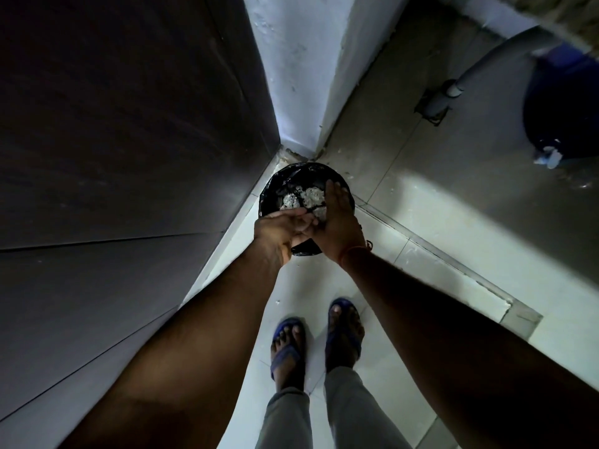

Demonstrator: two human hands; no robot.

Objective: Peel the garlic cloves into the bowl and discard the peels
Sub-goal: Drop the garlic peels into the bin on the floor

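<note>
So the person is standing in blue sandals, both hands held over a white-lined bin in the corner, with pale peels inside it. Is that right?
Not quite: the head view shows the bin lined with a black bag, not a white one. The rest holds: blue sandals, the left hand and right hand over the bin in the corner, and pale peels inside it.

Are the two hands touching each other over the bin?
Touching. The head view shows the left hand fingers meeting the right hand palm above the bin, no gap.
</note>
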